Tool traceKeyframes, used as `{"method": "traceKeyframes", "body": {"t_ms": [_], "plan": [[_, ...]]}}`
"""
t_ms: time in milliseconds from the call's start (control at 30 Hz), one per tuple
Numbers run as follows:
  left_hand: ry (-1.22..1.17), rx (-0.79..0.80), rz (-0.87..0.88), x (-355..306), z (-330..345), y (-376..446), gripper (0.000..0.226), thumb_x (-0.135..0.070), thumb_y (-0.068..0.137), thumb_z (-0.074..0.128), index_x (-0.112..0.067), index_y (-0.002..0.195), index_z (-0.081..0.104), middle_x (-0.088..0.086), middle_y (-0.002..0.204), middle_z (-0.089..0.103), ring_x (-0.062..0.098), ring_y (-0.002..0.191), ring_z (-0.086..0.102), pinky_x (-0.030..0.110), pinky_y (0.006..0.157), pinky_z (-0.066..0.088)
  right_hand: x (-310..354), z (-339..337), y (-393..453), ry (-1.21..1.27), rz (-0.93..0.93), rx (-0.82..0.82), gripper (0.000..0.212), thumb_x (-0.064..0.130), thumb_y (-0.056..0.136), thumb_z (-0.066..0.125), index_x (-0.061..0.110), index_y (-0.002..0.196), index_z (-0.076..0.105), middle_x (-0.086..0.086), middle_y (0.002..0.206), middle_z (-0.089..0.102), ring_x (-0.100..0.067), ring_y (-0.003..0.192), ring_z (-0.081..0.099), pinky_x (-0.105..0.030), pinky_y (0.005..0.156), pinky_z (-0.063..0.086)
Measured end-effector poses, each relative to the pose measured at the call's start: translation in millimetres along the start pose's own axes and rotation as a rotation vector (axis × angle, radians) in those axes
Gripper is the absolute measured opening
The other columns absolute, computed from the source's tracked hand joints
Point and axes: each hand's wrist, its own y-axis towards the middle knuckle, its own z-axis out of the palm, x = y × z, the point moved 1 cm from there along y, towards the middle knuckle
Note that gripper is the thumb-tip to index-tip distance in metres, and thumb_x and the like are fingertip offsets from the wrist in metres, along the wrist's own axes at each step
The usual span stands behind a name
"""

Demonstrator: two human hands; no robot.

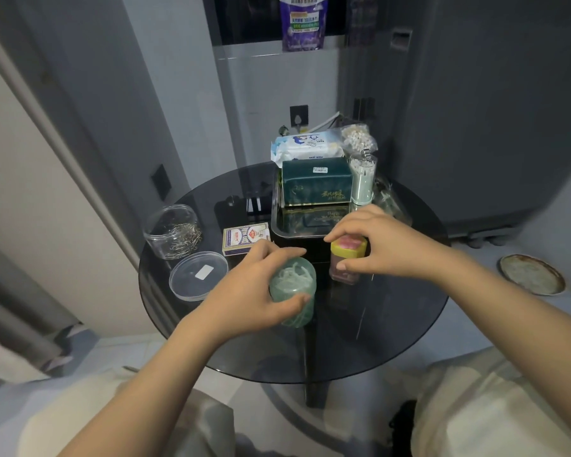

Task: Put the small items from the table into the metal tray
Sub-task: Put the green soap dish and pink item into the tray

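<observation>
On the round dark glass table [393, 341], my left hand [254, 291] grips a green see-through jar of floss picks [294, 288], tilted toward me. My right hand [379, 242] is closed around the top of a small pink jar with a yellow lid [346, 255] standing on the glass. Just behind both hands is the metal tray [277, 222]; it holds a green tissue pack [317, 183], a white wipes pack [305, 146] on top of that, and a green cotton-swab tube [362, 183].
Left of the tray lie a box of playing cards [244, 238], a clear jar of paper clips [175, 230] and its loose clear lid [198, 275]. A bag of cotton swabs [358, 136] sits behind the tray. A round plate [531, 273] lies on the floor at right.
</observation>
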Motion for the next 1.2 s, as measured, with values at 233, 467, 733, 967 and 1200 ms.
{"method": "traceKeyframes", "body": {"t_ms": [233,467,733,967,1200], "plan": [[-0.012,-0.061,-0.001,2.0,3.3,-1.4,0.067,-0.050,0.076,0.060,-0.035,0.138,0.038,-0.011,0.115,0.037,0.000,0.100,0.044,0.014,0.088,0.036,5.1,6.4,-3.3,-0.004,-0.049,0.005,0.038,0.037,0.075,0.072,0.034,0.112,0.064,0.013,0.107,0.060,-0.009,0.111,0.036,-0.028,0.103,0.028],[-0.023,-0.115,0.020,-1.1,7.9,2.4,0.069,-0.046,0.078,0.058,-0.030,0.141,0.036,-0.009,0.118,0.036,-0.005,0.106,0.040,-0.003,0.088,0.030,11.9,11.7,-5.3,-0.004,-0.101,0.002,0.028,0.034,0.077,0.071,0.029,0.104,0.068,0.022,0.085,0.054,-0.002,0.092,0.041,-0.009,0.081,0.034],[-0.004,0.003,-0.030,-1.3,16.3,2.9,0.066,-0.047,0.080,0.058,-0.030,0.139,0.033,-0.007,0.131,0.040,0.013,0.132,0.035,0.027,0.107,0.034,15.6,19.0,-7.3,0.041,-0.047,0.098,0.030,0.032,0.077,0.073,0.023,0.105,0.070,0.018,0.078,0.052,0.002,0.069,0.055,-0.002,0.065,0.038],[-0.022,0.041,-0.053,1.2,18.2,5.5,0.066,-0.040,0.080,0.067,-0.031,0.134,0.031,-0.006,0.135,0.041,0.009,0.123,0.041,0.023,0.101,0.035,13.1,26.2,-5.8,0.094,0.013,0.165,0.039,0.032,0.077,0.073,0.019,0.114,0.067,0.026,0.075,0.049,0.021,0.066,0.052,0.002,0.063,0.038],[-0.564,-0.159,-0.181,-3.2,6.4,8.5,0.048,-0.025,0.085,0.066,-0.032,0.126,0.043,-0.013,0.106,0.057,-0.001,0.089,0.061,0.015,0.077,0.051,17.1,30.6,-3.4,0.328,0.032,0.172,0.060,0.037,0.076,0.073,0.028,0.130,0.049,0.011,0.109,0.065,0.001,0.097,0.062,-0.018,0.088,0.050]]}}
